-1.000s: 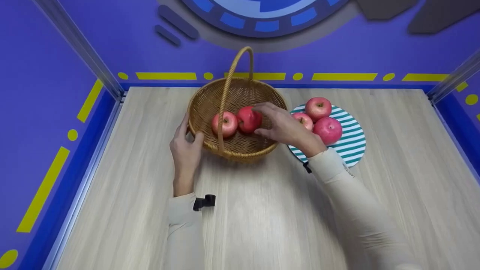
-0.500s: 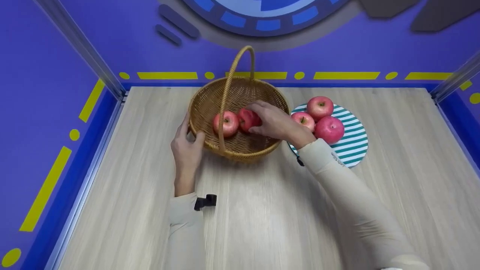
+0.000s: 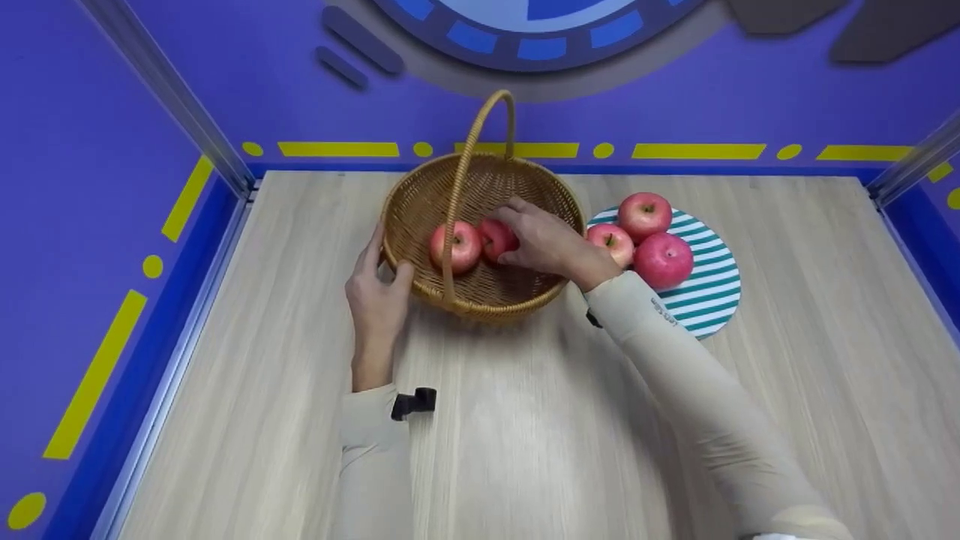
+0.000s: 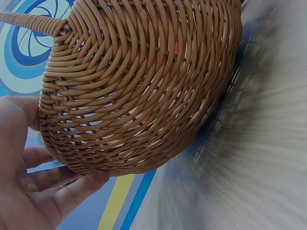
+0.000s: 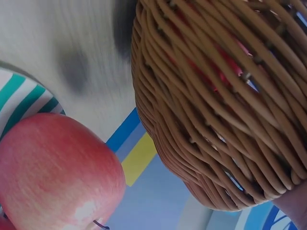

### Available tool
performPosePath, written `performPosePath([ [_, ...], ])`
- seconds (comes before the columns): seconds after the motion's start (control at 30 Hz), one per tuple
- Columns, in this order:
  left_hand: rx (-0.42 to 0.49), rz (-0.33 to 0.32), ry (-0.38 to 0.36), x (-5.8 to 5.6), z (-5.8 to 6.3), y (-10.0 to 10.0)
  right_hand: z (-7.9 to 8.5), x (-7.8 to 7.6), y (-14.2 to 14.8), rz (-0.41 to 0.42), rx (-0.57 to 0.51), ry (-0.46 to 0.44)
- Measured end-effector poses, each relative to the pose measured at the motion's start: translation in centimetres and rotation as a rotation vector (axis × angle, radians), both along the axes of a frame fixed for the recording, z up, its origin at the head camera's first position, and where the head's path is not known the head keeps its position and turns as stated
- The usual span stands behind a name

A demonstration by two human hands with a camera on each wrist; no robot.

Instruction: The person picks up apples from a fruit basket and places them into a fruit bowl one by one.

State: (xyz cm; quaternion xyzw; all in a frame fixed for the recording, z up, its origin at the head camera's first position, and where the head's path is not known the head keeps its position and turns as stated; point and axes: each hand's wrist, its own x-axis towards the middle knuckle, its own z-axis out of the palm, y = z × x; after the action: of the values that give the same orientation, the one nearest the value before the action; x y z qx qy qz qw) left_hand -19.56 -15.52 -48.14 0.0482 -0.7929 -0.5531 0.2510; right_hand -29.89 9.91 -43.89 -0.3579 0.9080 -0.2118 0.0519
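My left hand [image 3: 377, 296] grips the rim of a woven wicker basket [image 3: 499, 176] at its left side, thumb at the near rim; the left wrist view shows the fingers against the weave [image 4: 120, 96]. Inside the basket, my right hand [image 3: 546, 238] holds a red apple [image 3: 495, 238] near the bottom, partly covered by the fingers. Another apple [image 3: 466, 247] lies right beside it, crossed by the basket's arched handle [image 3: 469, 150] in the head view. In the right wrist view, the basket wall [image 5: 206, 115] hides most of that hand, and red shows through its gaps.
To the right of the basket, a round plate [image 3: 716, 292] with green and white stripes bears three apples [image 3: 664, 260], below and beside my right forearm. A blue-purple panel [image 3: 675, 112] stands behind the wooden table [image 3: 510, 420], with more panels on both sides.
My right hand has moved left and deeper into the basket, its fingers closing round the red apple, which now sits nearer the other one. The left hand keeps its place on the rim.
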Motion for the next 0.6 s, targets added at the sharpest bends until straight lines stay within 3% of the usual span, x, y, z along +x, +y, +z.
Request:
performPosePath([
  [0.27, 0.004, -0.007, 0.027, -0.07, 0.08, 0.11, -0.26, 0.08, -0.10, -0.029, 0.004, 0.019],
  [0.6, 0.000, -0.005, 0.001, -0.01, 0.11, 0.12, -0.69, 0.02, -0.20, -0.026, 0.047, 0.050],
])
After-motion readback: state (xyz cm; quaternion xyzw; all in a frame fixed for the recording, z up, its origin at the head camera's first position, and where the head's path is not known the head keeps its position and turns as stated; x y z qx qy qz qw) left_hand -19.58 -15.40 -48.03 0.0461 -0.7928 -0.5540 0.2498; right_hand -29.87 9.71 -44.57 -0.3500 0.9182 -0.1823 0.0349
